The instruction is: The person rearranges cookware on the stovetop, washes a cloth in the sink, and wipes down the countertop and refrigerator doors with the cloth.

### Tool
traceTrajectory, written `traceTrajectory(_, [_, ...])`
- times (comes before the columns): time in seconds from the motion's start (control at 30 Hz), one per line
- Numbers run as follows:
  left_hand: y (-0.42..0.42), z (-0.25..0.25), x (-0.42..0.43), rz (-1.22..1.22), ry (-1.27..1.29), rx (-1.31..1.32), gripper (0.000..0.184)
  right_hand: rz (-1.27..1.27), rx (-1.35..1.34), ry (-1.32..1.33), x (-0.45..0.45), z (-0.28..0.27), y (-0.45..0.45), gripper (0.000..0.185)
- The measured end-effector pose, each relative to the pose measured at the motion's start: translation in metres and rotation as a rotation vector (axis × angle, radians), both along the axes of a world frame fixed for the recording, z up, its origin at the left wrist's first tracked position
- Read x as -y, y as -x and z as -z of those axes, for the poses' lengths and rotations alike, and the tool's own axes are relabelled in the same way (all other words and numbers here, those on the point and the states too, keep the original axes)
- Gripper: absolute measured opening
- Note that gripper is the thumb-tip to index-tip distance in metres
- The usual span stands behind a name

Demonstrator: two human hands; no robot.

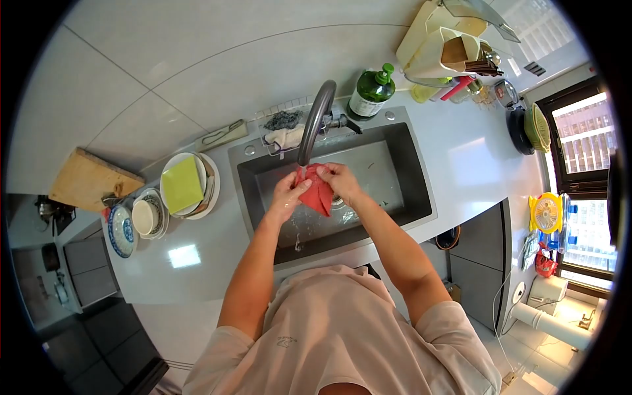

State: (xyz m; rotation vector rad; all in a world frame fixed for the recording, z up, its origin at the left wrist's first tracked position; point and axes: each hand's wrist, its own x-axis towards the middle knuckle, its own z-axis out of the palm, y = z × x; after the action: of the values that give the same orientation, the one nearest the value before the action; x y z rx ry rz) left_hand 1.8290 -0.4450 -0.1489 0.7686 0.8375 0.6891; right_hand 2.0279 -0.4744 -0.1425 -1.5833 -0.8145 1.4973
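Red cloth-like piece [318, 199] hangs at mid-frame just below the faucet [316, 122], over the grey sink [385, 164]. Left hand [287, 196] pinches its left side and right hand [340, 182] its upper right, fingers curled; both forearms [252, 270] angle inward from the lower frame. Water drops [297, 242] fall below. At upper centre, a wire rack [271, 149] holds a dark scourer [283, 120] and pale cloth [285, 138]; at upper right, a whitish holder [426, 62] contains dark sticks [484, 68].
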Motion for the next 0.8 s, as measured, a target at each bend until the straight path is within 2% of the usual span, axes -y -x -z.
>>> traceTrajectory(0.07, [0.014, -0.008, -0.006, 0.025, 0.116, -0.195, 0.025, 0.211, 0.098, 0.005, -0.005, 0.011, -0.002, 0.031])
traceTrajectory(0.17, [0.034, 0.019, -0.01, -0.159, 0.13, -0.048, 0.02, 0.437, -0.006, -0.013, -0.008, 0.027, -0.014, 0.032])
traceTrajectory(0.2, [0.032, 0.017, -0.008, -0.239, 0.144, -0.012, 0.02, 0.445, -0.01, 0.0, -0.009, 0.022, -0.012, 0.033])
traceTrajectory(0.3, [0.023, 0.032, 0.001, -0.291, 0.278, -0.168, 0.035, 0.578, -0.333, 0.213, -0.011, -0.024, 0.018, 0.035])
traceTrajectory(0.33, [0.017, 0.028, 0.003, -0.282, 0.428, -0.204, 0.04, 0.518, -0.359, 0.2, -0.008, -0.04, 0.027, 0.034])
traceTrajectory(0.4, [0.006, 0.02, 0.005, -0.263, 0.73, -0.276, 0.051, 0.353, -0.266, 0.002, -0.007, 0.016, 0.042, 0.031])
traceTrajectory(0.43, [0.002, 0.013, 0.008, -0.242, 0.753, -0.092, 0.055, 0.271, -0.22, -0.095, -0.005, 0.038, 0.05, 0.031])
traceTrajectory(0.5, [-0.005, 0.002, 0.013, -0.19, 0.789, 0.275, 0.064, 0.122, 0.073, -0.068, 0.015, 0.021, 0.074, 0.036])
traceTrajectory(0.53, [-0.01, 0.009, 0.008, -0.206, 0.731, 0.302, 0.063, 0.048, 0.22, -0.054, 0.028, 0.005, 0.087, 0.039])
traceTrajectory(0.57, [-0.01, 0.032, 0.005, -0.146, 0.638, 0.328, 0.061, -0.077, 0.459, -0.191, 0.042, -0.011, 0.101, 0.03])
traceTrajectory(0.63, [0.003, 0.081, -0.002, -0.028, 0.455, 0.376, 0.056, -0.142, 0.498, -0.27, 0.064, -0.026, 0.119, 0.027])
traceTrajectory(0.7, [0.009, 0.107, -0.005, -0.041, 0.401, 0.327, 0.042, -0.129, 0.611, -0.194, 0.049, -0.037, 0.116, 0.03])
traceTrajectory(0.73, [0.004, 0.156, 0.005, -0.122, 0.125, 0.214, 0.04, -0.12, 0.663, -0.153, 0.039, -0.039, 0.112, 0.032])
traceTrajectory(0.8, [-0.032, 0.08, 0.008, -0.197, 0.676, 0.354, 0.03, -0.028, 0.638, 0.149, -0.014, -0.018, 0.069, 0.032])
